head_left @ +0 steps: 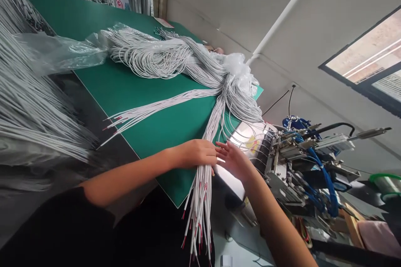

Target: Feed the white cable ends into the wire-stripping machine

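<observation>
My left hand (200, 153) is wrapped round a bundle of white cables (203, 200). Below it the cable ends hang past the table edge, with short red wires showing at their tips. Beside the bundle is my right hand (233, 158), its fingers partly spread and close to the left fingertips; nothing shows in it. From my left hand the cables run up to a large pile of looped white cables (241, 96) on the green table (150, 133). A smaller strand of cables (156, 106) lies across the table, its stripped ends over the left edge.
Clear plastic wrap (69, 52) covers part of the coils at the left. More bunched cables (40, 91) hang along the far left. On the right stands a machine (291, 167) with blue hoses, near a white surface (230, 179). A green-rimmed spool (387, 185) sits far right.
</observation>
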Available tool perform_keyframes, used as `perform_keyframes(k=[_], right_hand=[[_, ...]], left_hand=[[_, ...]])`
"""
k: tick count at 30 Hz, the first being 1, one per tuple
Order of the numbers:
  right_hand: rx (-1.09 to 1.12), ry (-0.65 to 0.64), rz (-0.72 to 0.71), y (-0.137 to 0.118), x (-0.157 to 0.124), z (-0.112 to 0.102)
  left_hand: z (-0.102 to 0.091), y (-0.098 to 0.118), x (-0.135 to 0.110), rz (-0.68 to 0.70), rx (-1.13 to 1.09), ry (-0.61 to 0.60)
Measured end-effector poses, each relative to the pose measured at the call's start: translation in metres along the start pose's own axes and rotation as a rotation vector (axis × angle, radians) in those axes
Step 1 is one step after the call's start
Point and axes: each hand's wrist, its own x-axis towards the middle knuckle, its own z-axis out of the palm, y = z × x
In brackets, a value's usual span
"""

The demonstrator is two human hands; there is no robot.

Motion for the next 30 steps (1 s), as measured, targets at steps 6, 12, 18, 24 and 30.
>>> perform_keyframes(k=[6, 12, 18, 24, 30], right_hand=[[-0.197, 0.181, 0.035, -0.043, 0.101, 0.04], [-0.393, 0.385, -0.044, -0.059, 0.141, 0.043], [-0.286, 0.35, -0.143, -0.095, 0.105, 0.014], [-0.061, 0.171, -0.242, -0.079, 0.044, 0.01], [0.087, 0.01, -0.064, -0.016, -0.013, 0.008]], left_hand=[[-0.006, -0.002, -0.016, -0.101, -0.04, 0.067], [-0.007, -0.002, -0.05, -0.197, -0.108, 0.07], [-0.014, 0.002, -0.086, -0.544, -0.068, -0.163], [-0.041, -0.013, -0.095, -0.703, -0.117, -0.289], [-0.037, -0.033, -0.074, -0.704, -0.242, -0.227]])
